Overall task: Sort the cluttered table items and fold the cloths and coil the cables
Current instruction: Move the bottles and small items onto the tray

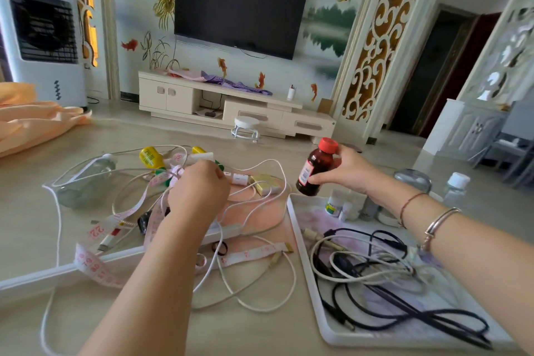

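Right of centre, the right hand [348, 173] has its grip round a brown bottle [315, 168], held above the white tray [300, 228]. At centre, the left hand [199, 191] reaches, fingers curled, into the tangled white cables [254, 205] on the table [26, 228]; whether its grip holds anything I cannot tell.

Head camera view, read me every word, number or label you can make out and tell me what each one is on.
"22": pink tape measure, near its left loop.
Other red numbers along the tape: too distorted to read.
Brown bottle label, held in the right hand: blurred.
Yellow bottle print: too small.
Small white bottle in the tray: blurred.
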